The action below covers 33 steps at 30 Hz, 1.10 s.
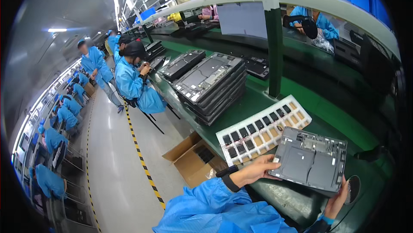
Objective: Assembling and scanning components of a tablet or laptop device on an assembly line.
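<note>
An opened flat device [312, 159], like a tablet with dark battery packs and a circuit board showing, is held tilted in front of me above the bench edge. My left hand [257, 169] grips its left edge, thumb on top and fingers under it. At the lower right corner my right hand [338, 199] is closed round the edge, its fingers partly hidden. Just beyond the device lies a white foam tray [257, 147] with small black parts with thin wires in several of its pockets; other pockets show brown bottoms.
A tall stack of similar opened devices [211, 78] stands on the green bench [254, 104] to the left. A cardboard box [191, 166] sits below the bench edge. The shelf post [272, 43] rises beyond the tray. A round dark object [353, 189] is beside my right hand. Co-workers [133, 78] sit further along.
</note>
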Each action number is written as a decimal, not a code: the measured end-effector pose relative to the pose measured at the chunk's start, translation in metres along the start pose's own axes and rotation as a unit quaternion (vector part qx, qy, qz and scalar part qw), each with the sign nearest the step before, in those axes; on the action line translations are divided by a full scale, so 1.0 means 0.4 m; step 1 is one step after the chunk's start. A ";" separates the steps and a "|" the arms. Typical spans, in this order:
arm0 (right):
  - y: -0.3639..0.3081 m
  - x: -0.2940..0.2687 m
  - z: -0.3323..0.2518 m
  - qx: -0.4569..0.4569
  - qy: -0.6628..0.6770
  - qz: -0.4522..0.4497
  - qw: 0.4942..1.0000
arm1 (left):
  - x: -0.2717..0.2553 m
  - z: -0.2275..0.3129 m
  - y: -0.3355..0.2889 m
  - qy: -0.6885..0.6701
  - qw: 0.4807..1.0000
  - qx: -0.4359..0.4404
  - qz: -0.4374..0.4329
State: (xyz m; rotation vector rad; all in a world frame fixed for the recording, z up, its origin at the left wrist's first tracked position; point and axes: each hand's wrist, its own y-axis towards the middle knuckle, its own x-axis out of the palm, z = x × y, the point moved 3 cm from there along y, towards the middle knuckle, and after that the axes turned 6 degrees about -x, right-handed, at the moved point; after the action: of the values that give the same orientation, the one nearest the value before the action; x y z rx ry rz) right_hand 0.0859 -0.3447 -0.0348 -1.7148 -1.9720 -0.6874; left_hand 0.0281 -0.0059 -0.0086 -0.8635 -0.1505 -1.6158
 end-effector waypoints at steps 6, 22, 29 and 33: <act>-0.120 -0.024 -0.023 -0.008 -0.459 0.149 0.876 | -0.009 -0.049 0.065 0.157 0.984 -0.071 0.035; -0.112 0.062 -0.056 -0.030 -0.574 0.197 0.794 | -0.065 0.170 0.050 0.572 0.768 0.173 0.229; 0.028 0.102 -0.051 -0.098 -0.592 0.142 0.787 | -0.065 0.246 0.133 0.670 0.637 0.291 0.246; 0.056 0.025 -0.017 -0.082 -0.503 0.174 0.842 | -0.067 0.228 0.191 0.705 0.609 0.261 0.254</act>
State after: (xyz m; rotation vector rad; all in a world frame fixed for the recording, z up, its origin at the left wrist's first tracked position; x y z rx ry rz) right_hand 0.1067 -0.3389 -0.0215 -2.8139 -2.0744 0.2926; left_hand 0.1367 0.0454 0.0127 0.9098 0.6722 -1.1576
